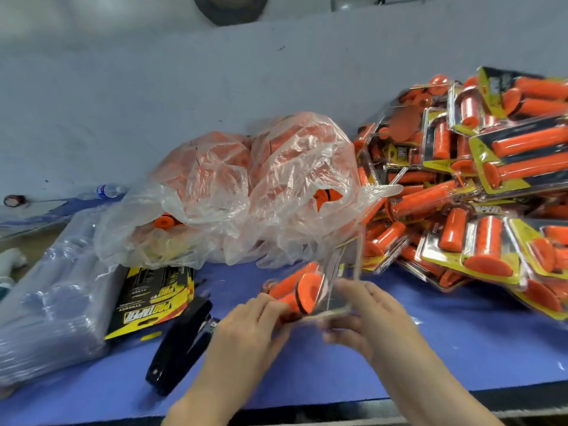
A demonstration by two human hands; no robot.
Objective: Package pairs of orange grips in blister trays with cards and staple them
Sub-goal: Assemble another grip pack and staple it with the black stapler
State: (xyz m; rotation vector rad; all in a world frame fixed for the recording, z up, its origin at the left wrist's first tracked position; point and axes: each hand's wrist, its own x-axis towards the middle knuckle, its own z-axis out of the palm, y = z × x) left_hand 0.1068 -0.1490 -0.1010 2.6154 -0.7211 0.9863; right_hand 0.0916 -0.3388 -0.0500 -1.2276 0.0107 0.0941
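Two orange grips (296, 292) lie side by side in a clear blister tray (341, 281) held above the blue table (445, 355). My left hand (249, 327) grips the near end of the grips and the tray's left side. On the tray's right side, my right hand (365, 315) curls its fingers around the clear plastic edge. The tray's flap stands up, blurred by motion. A black stapler (181, 342) lies on the table left of my hands. Yellow and black cards (153, 299) sit in a stack behind it.
A clear plastic bag (246, 192) of loose orange grips sits behind my hands. A big pile of finished packages (479, 186) fills the right side. A stack of empty clear trays (49, 293) lies at far left. A water bottle (107, 191) lies by the wall.
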